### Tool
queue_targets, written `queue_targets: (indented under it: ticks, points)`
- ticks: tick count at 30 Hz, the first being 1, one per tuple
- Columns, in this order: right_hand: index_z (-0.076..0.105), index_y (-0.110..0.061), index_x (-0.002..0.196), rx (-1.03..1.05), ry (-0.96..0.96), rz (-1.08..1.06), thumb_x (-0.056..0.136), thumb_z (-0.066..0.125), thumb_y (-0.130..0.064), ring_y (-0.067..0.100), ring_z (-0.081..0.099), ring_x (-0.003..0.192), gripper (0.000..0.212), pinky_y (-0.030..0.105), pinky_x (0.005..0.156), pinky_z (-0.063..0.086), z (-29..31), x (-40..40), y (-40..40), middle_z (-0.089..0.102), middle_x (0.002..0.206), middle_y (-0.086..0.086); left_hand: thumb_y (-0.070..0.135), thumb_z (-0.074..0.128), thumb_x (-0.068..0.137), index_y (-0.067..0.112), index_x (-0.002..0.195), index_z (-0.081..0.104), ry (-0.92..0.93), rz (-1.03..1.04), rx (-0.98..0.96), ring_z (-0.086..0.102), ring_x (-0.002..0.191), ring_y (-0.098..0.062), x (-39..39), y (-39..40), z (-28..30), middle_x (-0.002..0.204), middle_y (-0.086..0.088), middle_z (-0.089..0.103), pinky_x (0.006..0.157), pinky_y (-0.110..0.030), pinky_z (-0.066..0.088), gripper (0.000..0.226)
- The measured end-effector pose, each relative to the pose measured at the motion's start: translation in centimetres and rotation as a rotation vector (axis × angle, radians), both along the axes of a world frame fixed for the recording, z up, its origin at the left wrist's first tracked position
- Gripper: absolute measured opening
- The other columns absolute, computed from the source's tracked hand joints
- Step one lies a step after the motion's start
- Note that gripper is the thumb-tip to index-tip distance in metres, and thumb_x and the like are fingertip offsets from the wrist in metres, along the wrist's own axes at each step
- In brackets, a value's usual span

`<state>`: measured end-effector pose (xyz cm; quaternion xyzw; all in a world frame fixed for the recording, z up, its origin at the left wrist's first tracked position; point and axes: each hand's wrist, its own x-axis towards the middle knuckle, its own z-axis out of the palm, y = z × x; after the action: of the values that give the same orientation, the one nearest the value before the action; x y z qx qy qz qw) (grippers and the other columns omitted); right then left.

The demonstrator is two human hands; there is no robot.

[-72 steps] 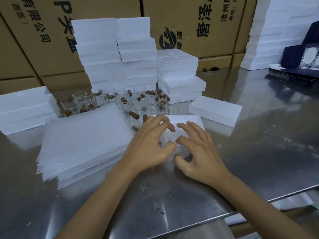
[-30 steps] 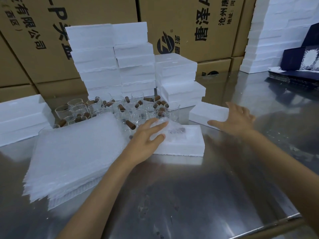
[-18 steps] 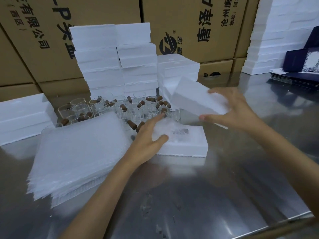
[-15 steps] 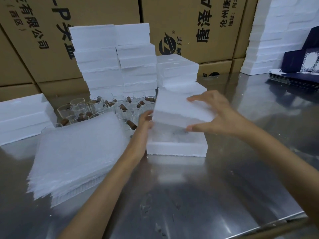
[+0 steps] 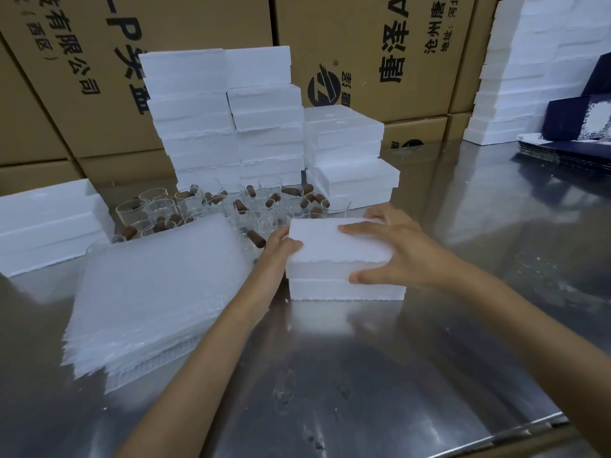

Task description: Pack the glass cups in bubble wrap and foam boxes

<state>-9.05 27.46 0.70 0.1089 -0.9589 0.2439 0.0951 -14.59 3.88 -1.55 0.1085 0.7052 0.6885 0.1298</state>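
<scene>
Foam lid (image 5: pixel 334 241) set on foam base (image 5: pixel 344 289), mid-table (image 5: pixel 380 375). Bubble wrap stack (image 5: pixel 155 292) placed left of it. Glass cups (image 5: pixel 231 206) grouped behind both. Foam box stacks (image 5: pixel 224 117) ranged behind cups, cartons (image 5: pixel 198 21) behind those.

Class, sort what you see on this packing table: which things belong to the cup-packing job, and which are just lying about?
Belong to the job:
foam lid, gripped by left hand and right hand
foam base
glass cups
bubble wrap sheets
stacked foam boxes

Just lying about:
cardboard cartons
dark blue boxes
</scene>
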Motion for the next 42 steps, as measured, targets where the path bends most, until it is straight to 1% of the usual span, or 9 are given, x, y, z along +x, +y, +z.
queue_targets:
  ticks: [6, 11, 15, 21, 25, 30, 34, 40, 42]
  points:
    - [0.041, -0.068, 0.131, -0.095, -0.124, -0.009, 0.062, 0.072, -0.075, 0.002, 0.014, 0.142, 0.076, 0.039, 0.119, 0.022, 0.1, 0.6, -0.2, 0.021, 0.143, -0.028, 0.051, 0.055, 0.077, 0.04, 0.107, 0.061, -0.05, 0.028, -0.083, 0.061, 0.113, -0.017, 0.4, 0.1, -0.1, 0.12, 0.003, 0.064, 0.1, -0.036, 0.044, 0.033]
    - [0.051, -0.048, 0.128, -0.854, -0.067, -0.393, 0.077, 0.06, -0.073, -0.009, 0.048, 0.11, 0.057, 0.018, 0.084, 0.039, -0.8, 2.5, -1.2, 0.047, 0.138, -0.021, 0.056, 0.054, 0.072, 0.03, 0.101, 0.062, -0.113, 0.087, -0.153, 0.061, 0.113, -0.022, 1.0, 0.3, 0.7, 0.125, -0.004, 0.062, 0.108, -0.047, 0.043, 0.04]
    - [0.064, -0.026, 0.108, -0.923, -0.2, -0.497, 0.086, 0.059, -0.059, 0.013, 0.067, 0.093, 0.04, 0.028, 0.077, 0.051, -2.1, 3.8, -1.5, 0.07, 0.106, -0.006, 0.054, 0.056, 0.073, 0.026, 0.107, 0.065, -0.156, 0.14, -0.124, 0.061, 0.117, -0.019, 1.8, 0.5, 1.0, 0.143, 0.006, 0.054, 0.107, -0.043, 0.045, 0.045]
    - [0.065, -0.019, 0.117, -1.281, -0.195, -0.32, 0.09, 0.067, -0.03, 0.019, 0.073, 0.095, 0.03, 0.04, 0.087, 0.057, -0.5, 4.4, -1.7, 0.075, 0.107, -0.001, 0.038, 0.064, 0.09, 0.033, 0.106, 0.061, -0.05, 0.206, 0.06, 0.064, 0.098, -0.014, 2.8, 0.4, 2.6, 0.109, 0.006, 0.066, 0.092, -0.044, 0.055, 0.017]
    - [0.061, -0.022, 0.125, -1.292, -0.223, -0.196, 0.086, 0.069, -0.036, 0.018, 0.072, 0.093, 0.042, 0.036, 0.079, 0.056, 0.6, 4.7, -1.8, 0.073, 0.115, -0.002, 0.033, 0.072, 0.086, 0.033, 0.109, 0.069, 0.027, 0.207, 0.176, 0.068, 0.074, -0.003, 3.0, -0.5, 4.5, 0.095, 0.011, 0.073, 0.059, -0.025, 0.05, 0.023]
    - [0.062, -0.026, 0.125, -1.309, -0.262, -0.066, 0.09, 0.061, -0.042, 0.012, 0.062, 0.064, 0.039, 0.038, 0.079, 0.049, 2.8, 3.8, -4.6, 0.072, 0.091, -0.001, 0.037, 0.077, 0.083, 0.023, 0.12, 0.063, 0.098, 0.299, 0.301, 0.063, 0.094, -0.016, 3.0, -1.8, 7.4, 0.119, -0.002, 0.066, 0.073, -0.032, 0.051, 0.042]
    - [0.063, -0.021, 0.122, -1.349, -0.173, -0.122, 0.086, 0.066, -0.048, 0.021, 0.065, 0.079, 0.045, 0.037, 0.076, 0.048, 4.6, 2.0, -8.7, 0.071, 0.096, 0.004, 0.042, 0.081, 0.078, 0.027, 0.145, 0.032, 0.012, 0.43, 0.464, 0.059, 0.114, -0.014, 3.4, -2.9, 8.6, 0.14, -0.001, 0.046, 0.097, -0.041, 0.053, 0.085]
    - [0.052, -0.016, 0.134, -1.378, -0.177, -0.152, 0.074, 0.074, -0.059, 0.036, 0.066, 0.095, 0.077, 0.038, 0.074, 0.049, 5.8, -0.3, -16.1, 0.066, 0.111, 0.009, 0.028, 0.082, 0.08, 0.032, 0.141, 0.03, 0.0, 0.515, 0.576, 0.062, 0.116, -0.018, 3.4, -5.8, 9.0, 0.129, 0.002, 0.06, 0.076, -0.04, 0.062, 0.08]
    - [0.051, -0.026, 0.135, -1.385, -0.213, -0.117, 0.075, 0.07, -0.066, 0.025, 0.067, 0.107, 0.074, 0.034, 0.081, 0.054, 5.9, -0.6, -17.5, 0.067, 0.121, 0.001, 0.025, 0.082, 0.079, 0.032, 0.141, 0.031, 0.007, 0.556, 0.63, 0.062, 0.115, -0.019, 2.6, -7.8, 9.8, 0.129, 0.001, 0.059, 0.078, -0.044, 0.062, 0.081]
